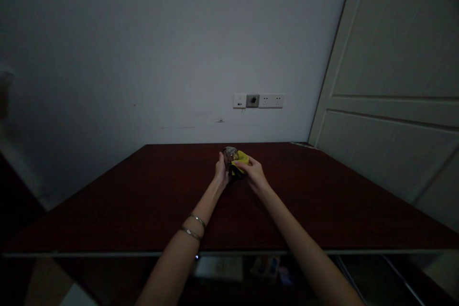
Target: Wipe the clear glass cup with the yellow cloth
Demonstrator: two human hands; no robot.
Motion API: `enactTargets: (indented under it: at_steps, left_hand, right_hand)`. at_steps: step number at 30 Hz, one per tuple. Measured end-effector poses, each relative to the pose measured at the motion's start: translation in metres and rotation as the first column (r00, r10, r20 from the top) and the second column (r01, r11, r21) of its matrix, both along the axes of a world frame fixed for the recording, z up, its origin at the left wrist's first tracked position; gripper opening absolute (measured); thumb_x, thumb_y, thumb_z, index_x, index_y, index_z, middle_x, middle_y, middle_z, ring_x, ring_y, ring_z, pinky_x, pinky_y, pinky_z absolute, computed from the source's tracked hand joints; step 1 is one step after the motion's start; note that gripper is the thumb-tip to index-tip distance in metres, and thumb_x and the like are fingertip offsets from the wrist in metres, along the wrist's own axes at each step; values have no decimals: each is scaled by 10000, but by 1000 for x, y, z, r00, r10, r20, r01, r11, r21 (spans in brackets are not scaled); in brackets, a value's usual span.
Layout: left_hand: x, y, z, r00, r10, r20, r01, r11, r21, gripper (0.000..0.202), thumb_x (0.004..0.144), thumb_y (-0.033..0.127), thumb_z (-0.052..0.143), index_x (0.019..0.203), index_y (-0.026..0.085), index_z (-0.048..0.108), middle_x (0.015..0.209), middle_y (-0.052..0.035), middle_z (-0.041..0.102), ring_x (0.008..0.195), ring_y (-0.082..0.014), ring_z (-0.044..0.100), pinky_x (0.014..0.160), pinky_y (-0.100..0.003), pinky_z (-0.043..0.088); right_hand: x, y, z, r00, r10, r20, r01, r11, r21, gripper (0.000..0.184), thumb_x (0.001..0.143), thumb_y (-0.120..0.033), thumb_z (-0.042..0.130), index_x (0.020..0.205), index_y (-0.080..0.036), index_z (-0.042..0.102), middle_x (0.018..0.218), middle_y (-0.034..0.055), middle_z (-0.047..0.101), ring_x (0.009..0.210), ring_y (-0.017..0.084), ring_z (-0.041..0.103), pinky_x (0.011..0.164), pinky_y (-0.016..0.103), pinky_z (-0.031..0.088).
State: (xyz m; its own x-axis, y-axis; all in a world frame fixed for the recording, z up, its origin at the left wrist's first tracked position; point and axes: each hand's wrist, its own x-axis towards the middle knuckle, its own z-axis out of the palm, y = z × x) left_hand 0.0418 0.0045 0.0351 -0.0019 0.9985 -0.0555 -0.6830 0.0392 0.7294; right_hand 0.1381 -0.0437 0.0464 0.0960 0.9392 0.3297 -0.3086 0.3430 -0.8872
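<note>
My left hand is wrapped round the left side of a small, shiny, see-through item that looks like a glass or jar; its exact kind is too dark to make out. Against its right side, my right hand pinches a yellow and black piece, soft-looking like a cloth, between thumb and fingers. Both hands are close together over the far middle of the dark red table. Part of the see-through item is covered by the yellow piece and my fingers.
Behind the table rises a pale wall with a row of sockets and switches. A white panelled door stands at the right. Below the table's front edge, a shelf holds a pale flat thing and several small items in shadow.
</note>
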Motion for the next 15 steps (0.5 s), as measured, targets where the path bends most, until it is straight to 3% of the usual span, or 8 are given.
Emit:
enactTargets:
  at_steps: [4, 7, 12, 15]
  left_hand:
    - [-2, -4, 3, 988, -69, 139, 72, 997, -16, 406, 863, 426, 339, 903, 106, 585, 680, -60, 612, 583, -136, 572, 662, -322, 488]
    - [-7, -6, 2, 986, -100, 130, 110, 991, -71, 415, 862, 421, 314, 940, 107, 574, 651, -52, 595, 525, -130, 536, 616, -343, 487]
    - [-12, -7, -5, 988, -148, 41, 151, 985, -87, 471, 847, 421, 286, 852, 75, 606, 567, -58, 566, 447, -122, 499, 464, -258, 429]
    - [-14, -7, -7, 980, -197, 31, 199, 978, -69, 489, 842, 411, 273, 823, 65, 618, 540, -63, 559, 425, -123, 491, 424, -244, 403]
  right_hand:
    - [25, 10, -5, 996, 32, -81, -37, 998, -55, 232, 594, -286, 632, 775, -141, 613, 762, 61, 664, 684, 196, 624, 660, 331, 528]
    - [40, 20, -6, 986, 15, -166, -37, 991, -130, 152, 631, -293, 543, 693, -160, 584, 670, 65, 642, 592, 190, 605, 583, 342, 528]
    - [42, 27, -2, 933, -129, -337, 43, 967, -252, 156, 595, -247, 567, 730, -168, 575, 705, 59, 646, 574, 175, 591, 537, 312, 512]
    - [36, 28, 3, 955, -171, -242, 142, 981, -134, 266, 593, -270, 603, 839, -170, 589, 811, 48, 657, 664, 177, 609, 597, 295, 510]
